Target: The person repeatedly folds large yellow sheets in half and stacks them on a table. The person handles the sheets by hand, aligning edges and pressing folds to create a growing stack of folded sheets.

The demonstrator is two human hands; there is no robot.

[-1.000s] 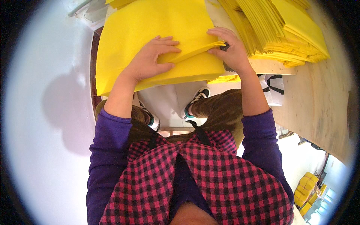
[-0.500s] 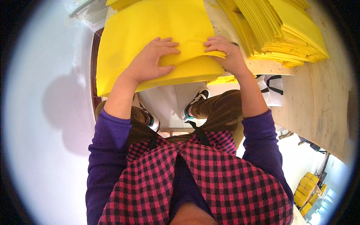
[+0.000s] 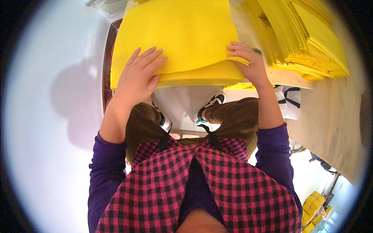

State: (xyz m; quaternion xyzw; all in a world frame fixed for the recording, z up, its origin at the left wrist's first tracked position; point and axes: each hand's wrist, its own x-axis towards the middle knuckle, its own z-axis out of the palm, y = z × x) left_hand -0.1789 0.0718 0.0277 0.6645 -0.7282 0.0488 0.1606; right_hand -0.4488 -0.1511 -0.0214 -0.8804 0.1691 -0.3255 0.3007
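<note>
A stack of yellow felt-like sheets lies on the table in front of me. The near edge of its top sheet is lifted slightly in a shallow wave, showing the layer below. My left hand rests with spread fingers on the near left part of the top sheet, gripping nothing. At the near right corner, my right hand pinches the raised edge of that sheet, fingers above and thumb hidden beneath.
Folded yellow sheets are piled at the right on the wooden table. A white bag with black handles is below the table edge. A white wall stands close on my left. Yellow bundles sit at far lower right.
My left hand has slid left along the sheet, its fingers spreading wider. My right hand keeps hold of the corner. The whole view has shifted slightly.
</note>
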